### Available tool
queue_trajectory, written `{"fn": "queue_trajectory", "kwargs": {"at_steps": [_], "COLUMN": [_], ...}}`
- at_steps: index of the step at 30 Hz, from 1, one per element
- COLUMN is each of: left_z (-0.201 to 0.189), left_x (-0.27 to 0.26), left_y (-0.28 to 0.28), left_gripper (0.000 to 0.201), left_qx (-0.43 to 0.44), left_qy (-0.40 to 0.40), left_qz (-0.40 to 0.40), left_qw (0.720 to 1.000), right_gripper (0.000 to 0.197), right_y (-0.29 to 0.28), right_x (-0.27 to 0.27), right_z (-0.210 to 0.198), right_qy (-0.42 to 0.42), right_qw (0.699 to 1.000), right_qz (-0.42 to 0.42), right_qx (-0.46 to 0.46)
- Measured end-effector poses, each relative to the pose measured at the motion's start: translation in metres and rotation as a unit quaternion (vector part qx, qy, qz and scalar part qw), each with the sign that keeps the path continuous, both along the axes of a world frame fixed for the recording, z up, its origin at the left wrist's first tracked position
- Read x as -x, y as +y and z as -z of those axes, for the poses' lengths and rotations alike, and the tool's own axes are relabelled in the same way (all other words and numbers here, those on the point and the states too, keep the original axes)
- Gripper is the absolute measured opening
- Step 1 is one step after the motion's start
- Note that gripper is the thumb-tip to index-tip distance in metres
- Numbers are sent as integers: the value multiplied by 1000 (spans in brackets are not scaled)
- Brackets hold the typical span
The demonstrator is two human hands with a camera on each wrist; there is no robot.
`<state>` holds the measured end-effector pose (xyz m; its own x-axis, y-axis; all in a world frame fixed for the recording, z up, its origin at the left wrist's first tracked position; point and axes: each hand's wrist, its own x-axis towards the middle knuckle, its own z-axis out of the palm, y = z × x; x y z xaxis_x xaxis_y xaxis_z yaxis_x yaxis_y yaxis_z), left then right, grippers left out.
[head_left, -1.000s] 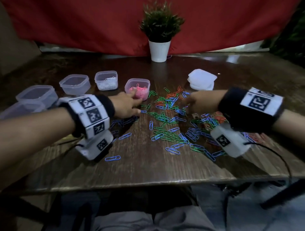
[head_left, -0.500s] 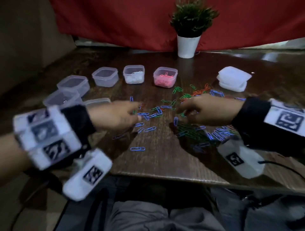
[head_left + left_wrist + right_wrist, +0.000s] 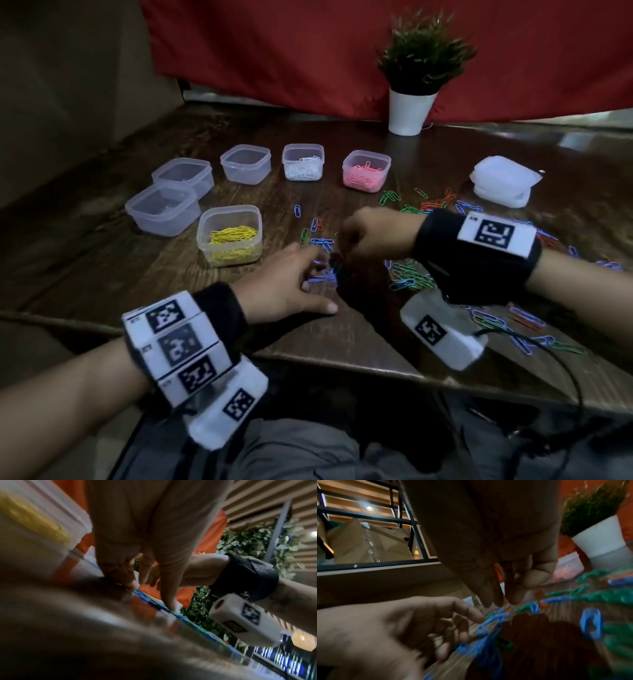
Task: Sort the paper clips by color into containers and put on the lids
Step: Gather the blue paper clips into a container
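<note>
Paper clips in blue, green and orange lie scattered across the middle and right of a dark wooden table. A small cluster of blue clips sits between the two hands near the table's front edge.

The left hand rests palm down on the wood, its fingers spread and reaching into the blue cluster, thumb stretched out to the side. In the right wrist view its fingertips touch the blue clips; whether any clip is actually gripped cannot be told. The right hand hovers just beyond it, fingers pointing down and drawn close together over the same cluster. That view is blurred, so whether it pinches a clip cannot be told.

To the left of the hands stands a clear plastic container of yellow clips. Further back is a row of similar tubs: a container of pink clips, a container of white clips, and three containers that look nearly empty. None has a lid on. A stack of translucent lids sits on the far right of the table.

At the back edge stands a green plant in a white pot, in front of a red cloth. Both wrists wear black bands with square black-and-white markers.
</note>
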<state>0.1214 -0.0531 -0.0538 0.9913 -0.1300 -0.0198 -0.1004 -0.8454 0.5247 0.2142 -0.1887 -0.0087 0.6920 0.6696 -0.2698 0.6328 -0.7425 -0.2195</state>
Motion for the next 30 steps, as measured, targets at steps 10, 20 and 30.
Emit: {"fn": "queue_trajectory", "kwargs": {"at_steps": [10, 20, 30], "left_z": [4, -19, -22], "left_x": [-6, -48, -53], "left_y": [4, 8, 17], "left_gripper": [81, 40, 33], "left_qx": [-152, -162, -312], "left_qy": [38, 74, 143], "left_qz": [11, -47, -26], "left_qw": [988, 983, 939], "right_gripper": [32, 35, 52], "right_y": [48, 42, 73], "right_x": [-58, -86, -73], "right_z": [3, 8, 12], "right_qy": [30, -52, -62], "right_qw": [999, 998, 970], "right_qz": [31, 6, -180], "right_qx": [-6, 27, 150]}}
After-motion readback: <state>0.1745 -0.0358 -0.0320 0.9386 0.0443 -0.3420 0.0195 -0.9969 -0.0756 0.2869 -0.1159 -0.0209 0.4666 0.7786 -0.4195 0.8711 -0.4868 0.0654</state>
